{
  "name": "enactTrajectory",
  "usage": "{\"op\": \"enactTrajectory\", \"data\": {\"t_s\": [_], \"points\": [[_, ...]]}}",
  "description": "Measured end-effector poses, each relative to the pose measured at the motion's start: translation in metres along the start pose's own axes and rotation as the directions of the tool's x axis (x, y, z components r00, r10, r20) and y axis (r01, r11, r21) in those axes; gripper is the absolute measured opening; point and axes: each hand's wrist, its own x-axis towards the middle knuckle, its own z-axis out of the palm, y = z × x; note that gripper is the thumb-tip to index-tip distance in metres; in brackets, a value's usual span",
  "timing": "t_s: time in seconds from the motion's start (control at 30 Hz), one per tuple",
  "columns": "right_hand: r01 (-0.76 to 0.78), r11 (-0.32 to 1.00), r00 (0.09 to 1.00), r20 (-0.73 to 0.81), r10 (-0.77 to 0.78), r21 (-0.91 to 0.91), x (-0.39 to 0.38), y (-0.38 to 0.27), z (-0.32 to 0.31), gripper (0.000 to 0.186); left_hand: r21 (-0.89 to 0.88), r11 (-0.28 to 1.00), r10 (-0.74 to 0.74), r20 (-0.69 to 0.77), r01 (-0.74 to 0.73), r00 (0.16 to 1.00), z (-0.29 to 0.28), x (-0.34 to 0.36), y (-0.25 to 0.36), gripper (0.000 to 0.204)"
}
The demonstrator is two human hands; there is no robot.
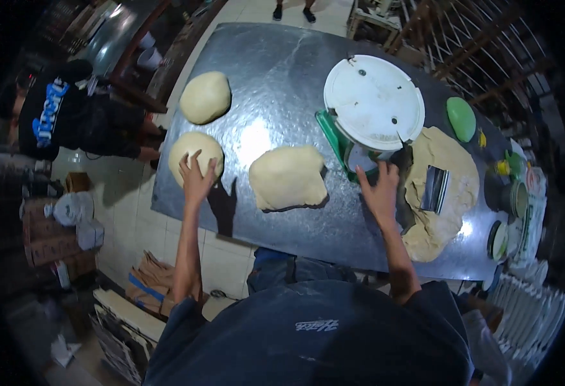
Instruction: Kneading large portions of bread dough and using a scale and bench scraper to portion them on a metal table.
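My left hand [197,181] rests with spread fingers on a round dough ball [194,150] at the left edge of the metal table [276,83]. A second dough ball [205,96] lies beyond it. A larger, squarish dough lump [288,176] sits in the middle, between my hands. My right hand [380,192] reaches to the front of a green scale [334,138] topped by a round white platter [374,101]; its fingers are apart and hold nothing. To its right spreads a big flat dough mass [446,193] with a metal scraper [435,188] on it.
A green bowl-shaped lid [461,118] and several small containers [511,186] stand at the table's right end. A person in a dark shirt [70,119] crouches on the floor to the left. Cardboard boxes [51,241] and bags lie on the tiled floor.
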Motion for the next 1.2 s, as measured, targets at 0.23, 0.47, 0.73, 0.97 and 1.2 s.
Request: {"op": "enactTrajectory", "data": {"t_s": [0.23,0.47,0.73,0.97,1.2], "points": [[-0.489,0.827,0.868,0.061,0.493,0.279,-0.044,-0.026,0.117,0.065,-0.229,0.915,0.392,0.319,-0.332,0.863,0.127,0.081,0.148,0.049],[-0.440,0.886,0.693,-0.573,0.438,0.145,-0.003,-0.066,0.253,0.071,-0.104,0.929,0.301,0.773,-0.356,0.559,0.167,0.078,0.119,0.071],[0.150,0.849,0.967,-0.255,-0.019,0.506,-0.015,-0.058,0.195,0.051,-0.604,0.797,0.476,0.617,-0.011,0.627,0.068,0.010,0.118,0.053],[0.898,0.422,0.435,-0.404,-0.805,0.124,0.035,-0.178,0.026,0.049,-0.560,0.625,0.626,-0.056,-0.544,0.778,-0.051,-0.055,0.193,0.048],[0.637,0.749,0.581,0.526,-0.621,0.182,-0.089,0.004,0.093,0.031,0.115,0.980,-0.198,0.654,0.163,0.730,0.104,-0.187,0.113,0.043]]}}
